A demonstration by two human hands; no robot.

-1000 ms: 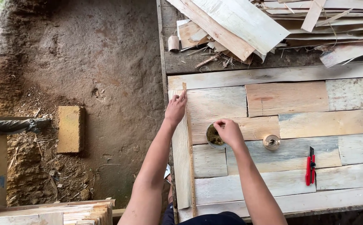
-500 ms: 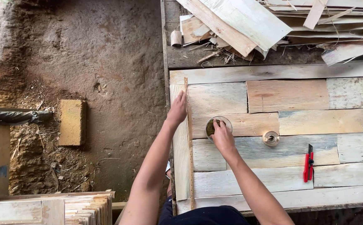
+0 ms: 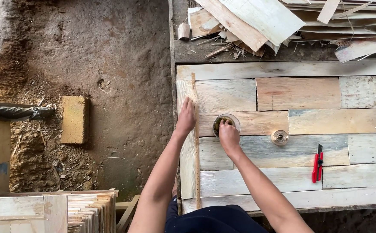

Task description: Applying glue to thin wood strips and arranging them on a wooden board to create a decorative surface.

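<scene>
Across the right side of the scene stretches a workbench (image 3: 283, 198) surfaced with pale, mismatched veneer sheets laid edge to edge, and everything else sits in relation to it. Off its left edge lies bare brown dirt ground (image 3: 110, 56), with a yellowish brick (image 3: 74, 119) resting flat well apart from the bench and a stack of thin wood sheets (image 3: 89, 211) near the bench's lower left corner. Along the far edge of the bench a loose pile of scrap boards and splinters (image 3: 257, 21) is heaped. A narrow wooden strip (image 3: 195, 142) runs lengthwise close to the bench's left edge, on top of a long pale sheet. The person's left hand (image 3: 186, 116) lies flat on that strip and sheet, fingers extended and together, pressing down without gripping anything. Just beside it, toward the middle of the bench, the right hand (image 3: 228, 134) has its fingertips dipped into a small round tin (image 3: 227, 124) that stands on the veneer; the fingers are bunched downward inside it, and I cannot tell whether they pinch anything. Near the tin, further right, sits its small round lid (image 3: 279, 137), and further right again, well apart, lies a red utility knife (image 3: 317, 163).
</scene>
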